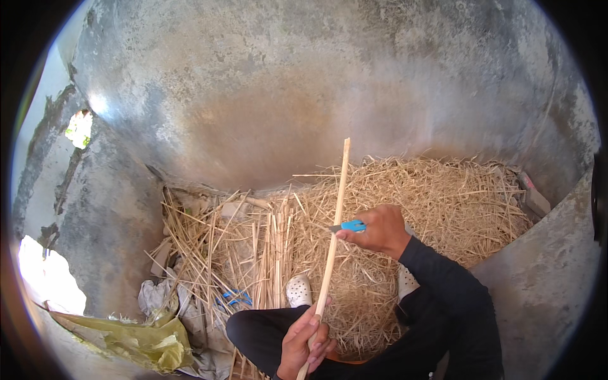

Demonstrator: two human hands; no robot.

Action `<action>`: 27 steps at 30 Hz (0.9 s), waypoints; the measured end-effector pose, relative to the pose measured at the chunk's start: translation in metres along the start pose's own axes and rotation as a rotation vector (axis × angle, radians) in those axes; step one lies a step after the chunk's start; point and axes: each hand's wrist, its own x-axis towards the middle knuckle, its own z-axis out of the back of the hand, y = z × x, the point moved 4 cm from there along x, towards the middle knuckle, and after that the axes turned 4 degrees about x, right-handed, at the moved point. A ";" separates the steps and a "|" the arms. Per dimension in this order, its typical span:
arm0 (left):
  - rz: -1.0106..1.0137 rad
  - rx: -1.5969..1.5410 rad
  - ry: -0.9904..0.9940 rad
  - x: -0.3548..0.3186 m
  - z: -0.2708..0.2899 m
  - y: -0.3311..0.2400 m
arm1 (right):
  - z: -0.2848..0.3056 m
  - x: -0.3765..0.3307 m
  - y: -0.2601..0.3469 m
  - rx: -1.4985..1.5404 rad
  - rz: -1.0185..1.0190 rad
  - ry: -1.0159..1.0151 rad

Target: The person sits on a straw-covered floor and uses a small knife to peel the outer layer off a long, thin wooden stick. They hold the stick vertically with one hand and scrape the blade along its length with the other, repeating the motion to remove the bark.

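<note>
Upright, the stick spans both hands — left low, right mid-shaft.

Grey mottled concrete wall curving behind, straw litter covering the floor, daylight glowing through a gap (upper left), crumpled yellow-green sheet lying nearby

A grey, weathered concrete wall curves around the far side of the scene. Below it lies a broad heap of dry straw, and to its left a loose bundle of stiffer pale stalks leans at mixed angles. A white perforated clog sits among the straw. Near it lies something small and blue, perhaps a cord. A crumpled yellowish plastic sheet rests beside grey rags.
</note>
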 end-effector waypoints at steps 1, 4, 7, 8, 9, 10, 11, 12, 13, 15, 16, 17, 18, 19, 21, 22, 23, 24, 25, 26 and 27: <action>-0.014 -0.004 -0.003 -0.001 0.000 -0.001 | -0.001 0.002 0.001 -0.013 0.008 -0.013; -0.044 0.021 -0.023 -0.003 0.001 -0.004 | -0.006 -0.009 0.025 -0.046 0.189 0.009; 0.013 0.073 -0.042 -0.007 -0.001 0.001 | -0.010 0.000 -0.014 -0.029 0.019 -0.038; 0.020 0.072 -0.026 -0.009 -0.002 0.002 | -0.008 0.004 -0.025 -0.018 -0.044 -0.028; 0.025 0.073 -0.008 -0.010 -0.003 0.002 | -0.006 0.005 -0.031 -0.009 -0.106 -0.021; -0.004 0.068 -0.022 -0.009 0.000 -0.001 | -0.013 -0.001 -0.009 0.024 -0.011 0.005; -0.031 0.063 -0.035 -0.008 0.004 -0.003 | -0.016 -0.006 0.011 0.066 0.070 -0.002; -0.048 0.058 -0.045 -0.009 0.008 -0.005 | -0.018 -0.014 0.028 0.104 0.139 -0.007; -0.044 0.020 -0.023 -0.009 0.007 -0.005 | -0.020 -0.018 0.038 0.144 0.209 -0.012; -0.030 -0.062 0.021 -0.010 0.004 -0.005 | -0.015 -0.006 0.019 0.042 0.144 0.000; -0.025 -0.041 0.014 -0.011 0.004 -0.005 | -0.012 -0.001 0.013 0.070 0.113 0.013; -0.020 -0.019 0.008 -0.013 0.005 -0.007 | -0.011 0.000 0.010 0.097 0.082 0.025; -0.028 0.007 0.021 -0.010 0.004 -0.010 | -0.008 0.001 0.013 0.079 0.123 0.028; -0.019 0.008 0.014 -0.011 0.005 -0.010 | -0.014 -0.006 0.022 0.078 0.155 0.036; -0.007 0.007 0.005 -0.012 0.008 -0.008 | -0.022 -0.015 0.034 0.073 0.227 0.052; -0.007 -0.032 0.018 -0.015 0.006 -0.006 | -0.019 -0.014 0.035 0.105 0.302 -0.062; -0.007 0.010 0.030 -0.014 0.004 -0.007 | -0.019 0.000 0.014 -0.018 0.195 -0.078; 0.018 0.047 0.038 -0.015 0.002 -0.004 | -0.017 0.013 -0.021 -0.139 0.067 -0.081; 0.036 0.084 0.036 -0.017 0.001 -0.002 | -0.020 0.019 -0.045 -0.251 -0.054 -0.080; 0.063 0.078 0.040 -0.019 -0.001 0.002 | -0.025 0.013 -0.051 -0.223 -0.074 -0.035; 0.057 0.077 0.025 -0.017 0.000 0.001 | -0.021 0.016 -0.053 -0.202 -0.089 -0.010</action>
